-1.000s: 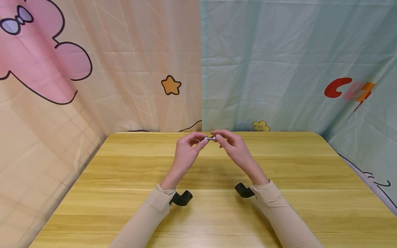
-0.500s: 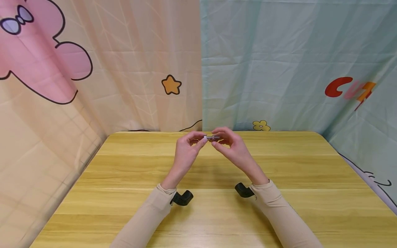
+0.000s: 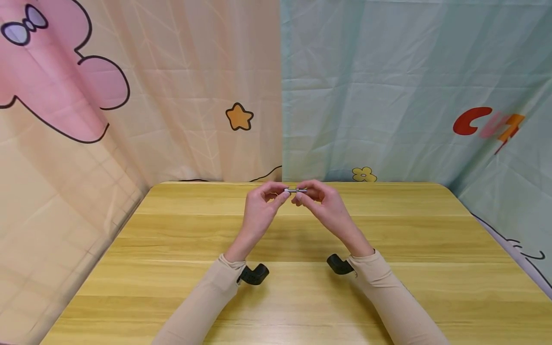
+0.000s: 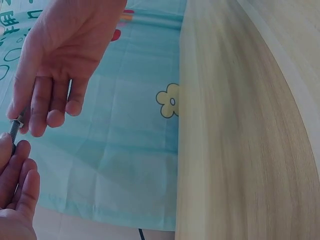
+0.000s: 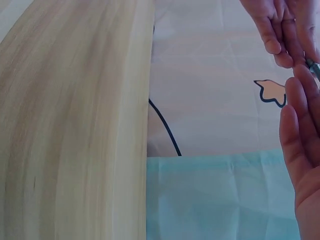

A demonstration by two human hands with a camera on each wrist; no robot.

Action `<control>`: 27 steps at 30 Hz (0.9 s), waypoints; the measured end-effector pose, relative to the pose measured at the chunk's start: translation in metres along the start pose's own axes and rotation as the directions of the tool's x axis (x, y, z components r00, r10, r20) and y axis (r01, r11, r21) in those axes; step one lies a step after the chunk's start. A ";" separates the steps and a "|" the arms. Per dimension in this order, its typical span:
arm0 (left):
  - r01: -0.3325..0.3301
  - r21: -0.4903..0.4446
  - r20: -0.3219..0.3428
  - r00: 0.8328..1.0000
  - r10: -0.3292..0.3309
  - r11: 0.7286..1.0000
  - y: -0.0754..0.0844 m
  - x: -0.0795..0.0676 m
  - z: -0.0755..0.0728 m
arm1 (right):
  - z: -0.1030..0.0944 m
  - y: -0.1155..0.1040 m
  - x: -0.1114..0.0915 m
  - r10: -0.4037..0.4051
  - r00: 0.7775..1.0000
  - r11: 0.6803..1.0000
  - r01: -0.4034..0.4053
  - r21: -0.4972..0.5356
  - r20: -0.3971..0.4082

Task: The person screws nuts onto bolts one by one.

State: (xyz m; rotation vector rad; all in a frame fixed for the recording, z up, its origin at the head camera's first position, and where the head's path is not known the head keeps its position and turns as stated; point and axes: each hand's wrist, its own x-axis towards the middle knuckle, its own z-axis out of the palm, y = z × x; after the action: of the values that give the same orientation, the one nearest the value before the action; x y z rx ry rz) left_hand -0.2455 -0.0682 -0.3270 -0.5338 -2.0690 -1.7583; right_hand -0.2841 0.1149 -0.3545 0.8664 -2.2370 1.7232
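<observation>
Above the far part of the table, a small metal bolt (image 3: 292, 190) lies roughly level between the two hands in the head view. My left hand (image 3: 260, 206) pinches its left end between thumb and index finger, covering part of that end. A nut (image 4: 17, 122) sits around the threaded shank, seen in the left wrist view. From the right, my right hand (image 3: 328, 206) holds the nut with thumb and index finger, its other fingers loosely bent. The right wrist view shows only a bit of the bolt (image 5: 313, 67) at its edge.
Under both arms spreads a wood-grain table (image 3: 293, 297). Printed curtains (image 3: 388, 96) hang behind its far edge and along the sides. Black wrist-worn devices (image 3: 254, 274) stick out inward from both sleeves.
The right thumb and index finger parted from the nut half a second ago and have now come together on it again. The left hand keeps its pinch on the bolt, nearly still.
</observation>
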 end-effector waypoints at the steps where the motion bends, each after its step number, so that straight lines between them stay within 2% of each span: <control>1: -0.002 0.001 0.001 1.000 0.002 1.000 0.000 0.000 0.000 | 0.000 0.001 0.000 0.007 1.000 1.000 -0.007 0.004 -0.004; 8: -0.016 -0.012 0.014 1.000 0.016 1.000 -0.002 0.000 0.001 | 0.003 0.003 -0.001 0.020 0.998 1.000 -0.021 -0.018 -0.053; 12: -0.012 -0.010 0.015 1.000 0.013 1.000 -0.001 0.000 0.001 | 0.004 0.002 -0.001 0.060 0.997 0.998 -0.062 -0.024 -0.050; 15: -0.014 -0.008 0.013 1.000 0.015 1.000 -0.001 0.000 0.001 | 0.003 -0.007 -0.002 0.077 0.996 0.997 -0.078 -0.030 -0.041; 18: -0.020 -0.011 0.013 1.000 0.021 1.000 -0.001 0.001 0.001 | 0.002 -0.022 -0.003 0.039 0.999 0.997 -0.041 -0.068 -0.038; 21: -0.022 -0.011 0.014 1.000 0.022 1.000 0.000 0.001 0.000 | 0.002 -0.034 -0.005 -0.031 0.999 0.993 0.029 -0.111 -0.018; 24: -0.015 -0.001 0.007 1.000 0.015 1.000 -0.001 0.001 0.000 | 0.002 -0.037 -0.006 -0.091 0.996 0.988 0.091 -0.121 0.004; 27: -0.007 0.010 -0.001 1.000 0.007 1.000 -0.001 0.001 -0.001 | 0.003 -0.038 -0.006 -0.120 0.993 0.987 0.121 -0.104 0.009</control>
State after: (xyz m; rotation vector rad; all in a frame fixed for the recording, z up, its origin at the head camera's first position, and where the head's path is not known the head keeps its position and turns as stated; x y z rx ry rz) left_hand -0.2469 -0.0692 -0.3277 -0.5370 -2.0714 -1.7432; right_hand -0.2577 0.1081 -0.3278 0.9594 -2.2048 1.5393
